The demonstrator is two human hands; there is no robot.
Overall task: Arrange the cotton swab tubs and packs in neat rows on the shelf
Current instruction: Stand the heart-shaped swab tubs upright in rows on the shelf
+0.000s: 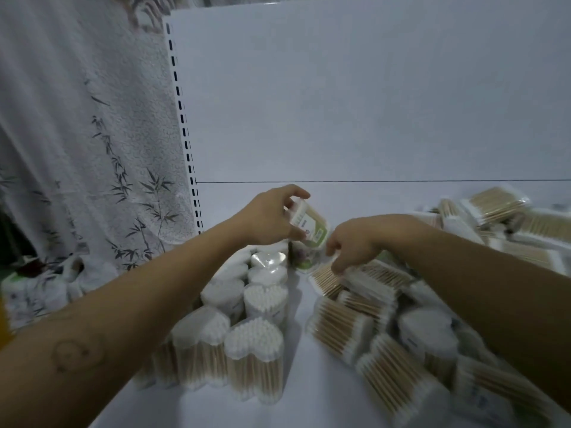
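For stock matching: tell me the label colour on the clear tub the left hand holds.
Green and white label, head view.

The left hand [268, 217] grips a tilted, green-labelled tub [310, 225] above the rear edge of the shelf [296, 393]. The right hand [352, 245] touches a flat pack [367, 278] with curled fingers; the grip is blurred. Upright heart-shaped tubs [253, 344] stand in rows left of centre; loose packs [383, 366] heap at the right edge.
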